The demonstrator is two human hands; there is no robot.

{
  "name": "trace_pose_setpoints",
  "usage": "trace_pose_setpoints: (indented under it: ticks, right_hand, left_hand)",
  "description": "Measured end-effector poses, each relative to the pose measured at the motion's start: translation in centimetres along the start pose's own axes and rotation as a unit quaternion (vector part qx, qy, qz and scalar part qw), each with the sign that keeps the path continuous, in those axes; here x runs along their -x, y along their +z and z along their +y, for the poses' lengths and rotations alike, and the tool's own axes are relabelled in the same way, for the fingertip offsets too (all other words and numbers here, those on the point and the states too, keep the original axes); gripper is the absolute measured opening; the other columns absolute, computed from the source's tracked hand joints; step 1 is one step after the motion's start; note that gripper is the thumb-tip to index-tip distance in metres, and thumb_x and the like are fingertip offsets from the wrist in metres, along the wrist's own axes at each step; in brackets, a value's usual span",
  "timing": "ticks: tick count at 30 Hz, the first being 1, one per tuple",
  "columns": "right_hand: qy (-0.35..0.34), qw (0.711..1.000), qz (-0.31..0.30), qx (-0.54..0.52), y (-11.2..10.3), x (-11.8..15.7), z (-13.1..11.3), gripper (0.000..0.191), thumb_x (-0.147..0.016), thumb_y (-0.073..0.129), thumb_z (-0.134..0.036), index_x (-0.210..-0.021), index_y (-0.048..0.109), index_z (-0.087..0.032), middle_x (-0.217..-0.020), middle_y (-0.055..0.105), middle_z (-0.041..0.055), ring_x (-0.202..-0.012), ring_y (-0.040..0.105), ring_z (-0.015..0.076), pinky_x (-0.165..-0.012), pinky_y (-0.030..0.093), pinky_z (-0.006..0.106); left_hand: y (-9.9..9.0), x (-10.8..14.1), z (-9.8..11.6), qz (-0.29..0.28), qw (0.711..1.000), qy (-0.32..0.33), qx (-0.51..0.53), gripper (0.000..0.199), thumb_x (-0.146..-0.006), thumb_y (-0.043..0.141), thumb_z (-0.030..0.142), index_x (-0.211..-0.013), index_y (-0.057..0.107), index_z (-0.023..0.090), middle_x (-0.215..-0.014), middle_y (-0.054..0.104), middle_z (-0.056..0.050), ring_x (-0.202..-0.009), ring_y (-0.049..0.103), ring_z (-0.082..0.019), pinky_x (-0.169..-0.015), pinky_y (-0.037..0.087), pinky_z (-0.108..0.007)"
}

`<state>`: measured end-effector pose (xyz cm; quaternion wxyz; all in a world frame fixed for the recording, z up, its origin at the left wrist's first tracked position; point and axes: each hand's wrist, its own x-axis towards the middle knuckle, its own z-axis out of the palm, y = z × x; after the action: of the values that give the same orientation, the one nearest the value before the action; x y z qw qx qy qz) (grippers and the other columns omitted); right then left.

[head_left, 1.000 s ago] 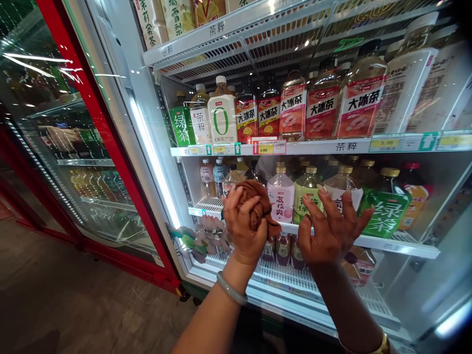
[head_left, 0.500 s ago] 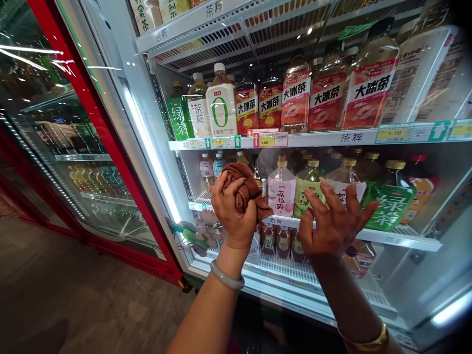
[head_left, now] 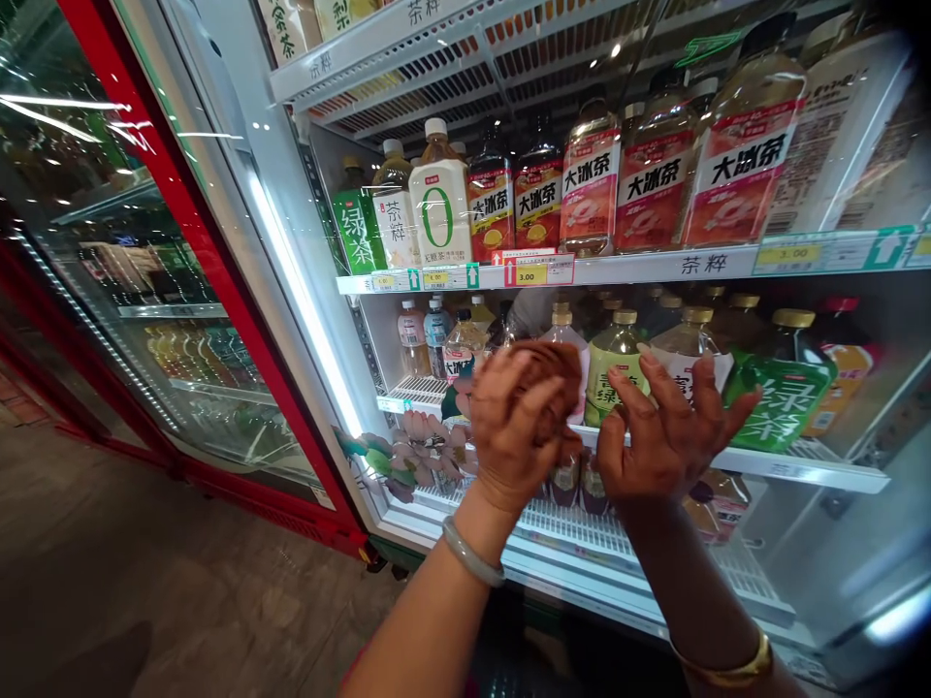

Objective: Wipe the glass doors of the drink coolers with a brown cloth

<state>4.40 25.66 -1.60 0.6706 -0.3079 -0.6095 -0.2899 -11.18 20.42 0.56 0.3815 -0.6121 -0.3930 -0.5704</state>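
Note:
My left hand [head_left: 515, 431], slightly smeared by motion, is closed around a crumpled brown cloth [head_left: 557, 364]. A pale bangle circles that wrist. To its right, my right hand [head_left: 665, 427] holds nothing, its fingers spread and raised, with a gold bracelet on the wrist. Both hands are up before the glass front of a drinks cooler; whether either touches the glass I cannot tell. Behind my right hand stand a yellow-green labelled bottle [head_left: 611, 373] and a green-labelled bottle [head_left: 789, 388]. The cloth partly covers a pink-labelled bottle [head_left: 571, 334].
Tea bottles, among them a white-labelled one [head_left: 436, 208], line the upper shelf [head_left: 640, 269]. A flower picture [head_left: 429, 441] shows low on the left of the glass. A red-framed cooler door [head_left: 210, 281] stands at left above the dark floor [head_left: 181, 582].
My left hand has moved right with the brown cloth, closer to my right hand, uncovering bottles at the left. My right hand stays nearly where it was, fingers still spread.

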Motion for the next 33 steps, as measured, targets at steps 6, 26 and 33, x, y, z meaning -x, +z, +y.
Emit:
trace_pose_setpoints:
  ticks: [6, 26, 33]
  right_hand:
    - [0.007, 1.0, -0.016, 0.006, -0.4, 0.1, -0.3, 0.048, -0.091, 0.064, -0.02, -0.138, 0.065, -0.031, -0.145, 0.066, 0.0046, -0.155, 0.04, 0.0323, -0.129, 0.014, 0.07]
    - [0.006, 1.0, -0.021, -0.001, 0.0, 0.0, -0.1, 0.065, -0.096, 0.056, -0.02, -0.16, 0.044, -0.026, -0.158, 0.054, 0.0097, -0.154, 0.043, 0.0274, -0.133, 0.02, 0.058]
    - [0.01, 1.0, 0.001, 0.005, 0.0, 0.0, -0.1, 0.069, -0.096, 0.053, -0.022, -0.163, 0.037, -0.019, -0.167, 0.04, 0.0148, -0.159, 0.033, 0.0323, -0.13, 0.03, 0.056]
  left_hand:
    - [-0.5, -0.7, -1.2, 0.07, 0.993, -0.087, -0.029, 0.041, -0.083, 0.069, 0.015, -0.123, 0.067, 0.023, -0.147, 0.058, -0.011, -0.146, 0.051, -0.031, -0.125, 0.039, -0.057]
    - [1.1, 0.6, 1.5, 0.021, 0.999, -0.025, 0.006, 0.037, -0.086, 0.067, 0.021, -0.123, 0.067, 0.026, -0.144, 0.059, -0.01, -0.146, 0.051, -0.032, -0.124, 0.041, -0.056]
    - [1.0, 0.1, 1.1, -0.037, 0.997, 0.065, 0.034, 0.036, -0.091, 0.066, 0.024, -0.126, 0.067, 0.028, -0.142, 0.062, -0.009, -0.148, 0.05, -0.031, -0.125, 0.042, -0.054]
